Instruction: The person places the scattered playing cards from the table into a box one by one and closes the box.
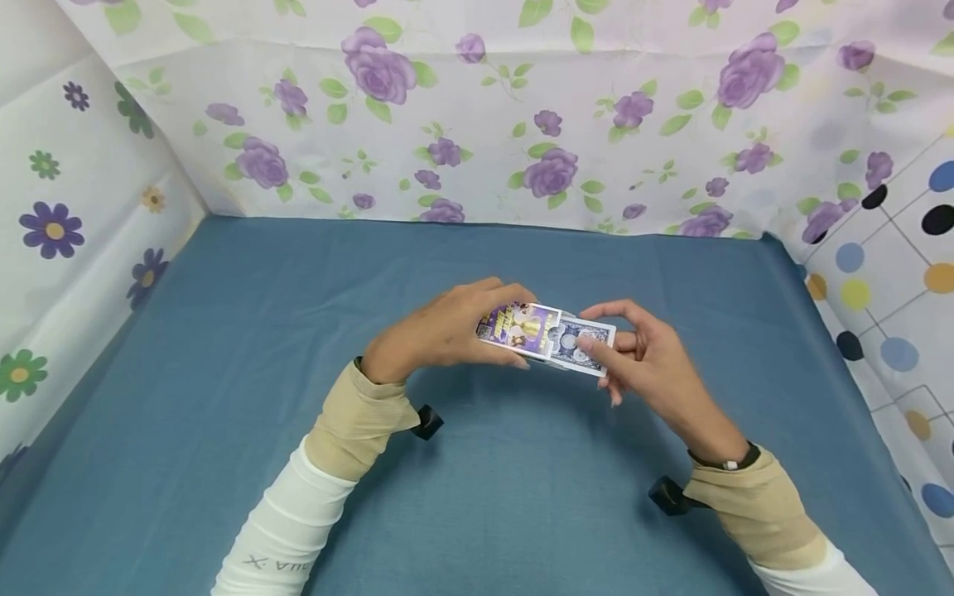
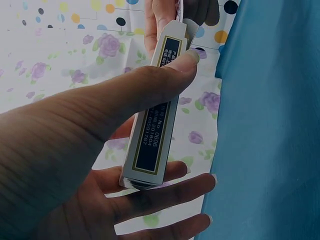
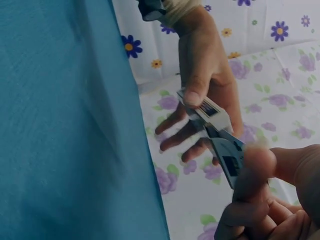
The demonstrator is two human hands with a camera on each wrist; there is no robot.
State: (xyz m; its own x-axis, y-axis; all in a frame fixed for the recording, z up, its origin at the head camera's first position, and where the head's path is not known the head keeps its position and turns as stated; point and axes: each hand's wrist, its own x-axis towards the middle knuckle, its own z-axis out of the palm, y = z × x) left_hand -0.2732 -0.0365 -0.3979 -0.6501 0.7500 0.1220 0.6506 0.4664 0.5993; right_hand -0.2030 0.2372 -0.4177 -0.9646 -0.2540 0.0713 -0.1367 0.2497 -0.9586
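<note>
A small card box (image 1: pixel 522 327) with a purple and yellow picture on its face is held over the blue cloth. My left hand (image 1: pixel 455 327) grips it by its sides, thumb along the narrow printed edge (image 2: pixel 152 135). Blue-backed playing cards (image 1: pixel 580 343) stick partway out of the box's right end. My right hand (image 1: pixel 648 356) pinches these cards between thumb and fingers. In the right wrist view, an opened flap (image 3: pixel 227 157) of the box juts out beside the right fingertips. The rest of the cards is hidden inside the box.
A blue cloth (image 1: pixel 477 505) covers the table. White sheets with purple roses (image 1: pixel 551 170) hang behind it, a flower-print sheet (image 1: pixel 52 228) at the left and a dotted sheet (image 1: pixel 898 352) at the right. Black wrist cameras (image 1: pixel 427 422) sit on both forearms.
</note>
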